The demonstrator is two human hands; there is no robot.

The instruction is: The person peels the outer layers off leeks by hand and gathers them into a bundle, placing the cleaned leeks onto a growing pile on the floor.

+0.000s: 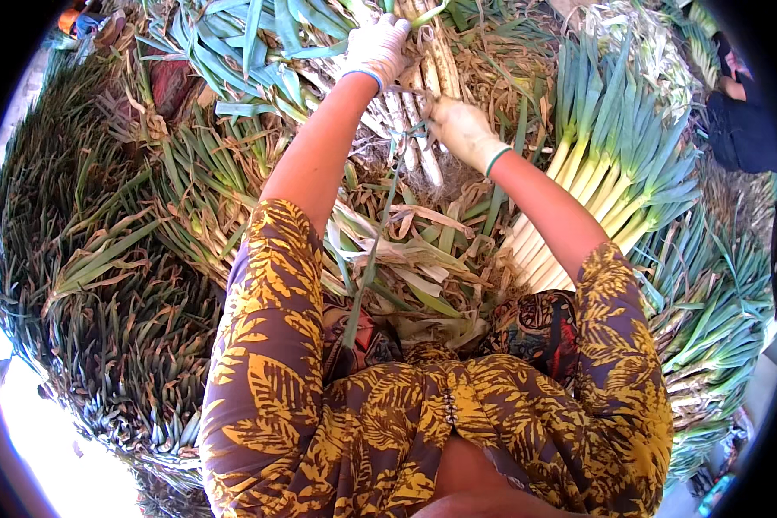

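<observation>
Both of my hands wear pale work gloves and reach forward to a bundle of unpeeled leeks (pixel 441 67) with white, soil-marked stems and stringy roots. My left hand (pixel 378 50) is closed at the upper part of the bundle, its fingers curled over the stems. Lower down, my right hand (pixel 462 129) pinches a thin brownish strip at the side of the bundle, close to a thin tie (pixel 413 135) around the stems. Broad blue-green leaves (pixel 233 43) fan out left of my left hand.
Peeled leeks (pixel 578 181) with clean pale stems lie stacked to my right. Dry husks and loose leaves (pixel 423 259) cover the ground before my knees. A large pile of leeks (pixel 104 259) fills the left side. Part of another person (pixel 738 121) shows at the far right.
</observation>
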